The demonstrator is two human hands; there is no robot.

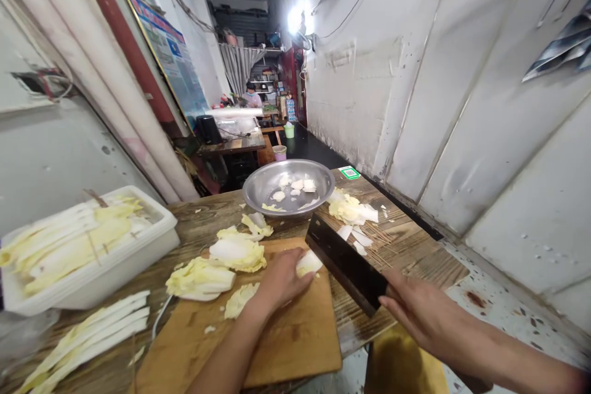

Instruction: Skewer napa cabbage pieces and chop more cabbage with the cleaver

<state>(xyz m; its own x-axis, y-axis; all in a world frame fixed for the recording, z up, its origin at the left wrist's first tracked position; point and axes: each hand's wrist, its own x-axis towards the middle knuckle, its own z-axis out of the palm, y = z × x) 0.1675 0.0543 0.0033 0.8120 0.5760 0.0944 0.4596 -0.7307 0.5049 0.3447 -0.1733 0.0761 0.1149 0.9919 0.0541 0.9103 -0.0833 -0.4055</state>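
My left hand (289, 277) is closed round a piece of napa cabbage (308, 263) at the upper right of the wooden cutting board (295, 345). In my right hand (410, 301) is a dark cleaver (344, 261), its broad blade slanting up and left, beside the board's right edge and apart from the cabbage. More cabbage leaves (237, 252) lie at the back of the board, with a leafy cabbage chunk (201, 280) at its left corner. A smaller cabbage piece (242, 300) rests just left of my left wrist.
Behind the board stands a steel bowl (256, 191) with several cabbage pieces. A white tub (106, 271) of skewered cabbage is at left, near long cabbage strips (101, 332). Bamboo skewers (376, 234) and cabbage scraps (357, 237) lie at right. A person (252, 97) is far back.
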